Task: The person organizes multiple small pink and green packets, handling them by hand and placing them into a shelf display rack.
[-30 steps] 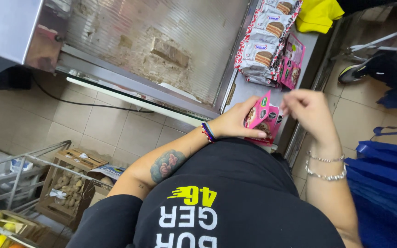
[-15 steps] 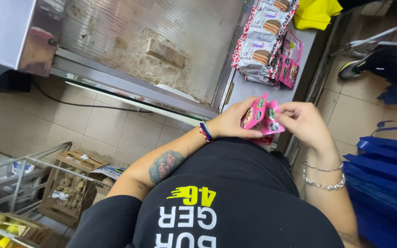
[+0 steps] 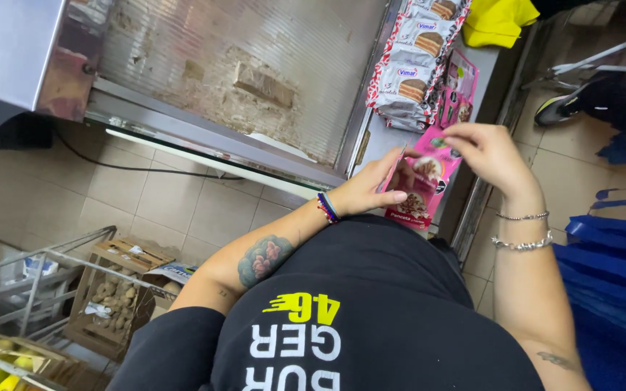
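My left hand (image 3: 371, 190) grips a strip of pink snack packets (image 3: 423, 190) from its left side, in front of my stomach. My right hand (image 3: 488, 153) pinches the top of the same pink strip between thumb and fingers. The packets show pictures of pastry and overlap each other. Part of the strip is hidden behind my fingers. Both wrists wear bracelets and my left forearm has a tattoo.
A hanging strip of white-and-red cake packets (image 3: 414, 69) and more pink packets (image 3: 459, 90) lie on a grey shelf (image 3: 382, 137) ahead. A metal shutter (image 3: 255, 72) stands left. A wooden crate of ginger (image 3: 110, 297) and wire rack (image 3: 30, 289) sit lower left. Blue bags (image 3: 617, 289) right.
My hands and the pink packets have shifted slightly; the right hand has risen to the strip's top edge while the left keeps its hold.
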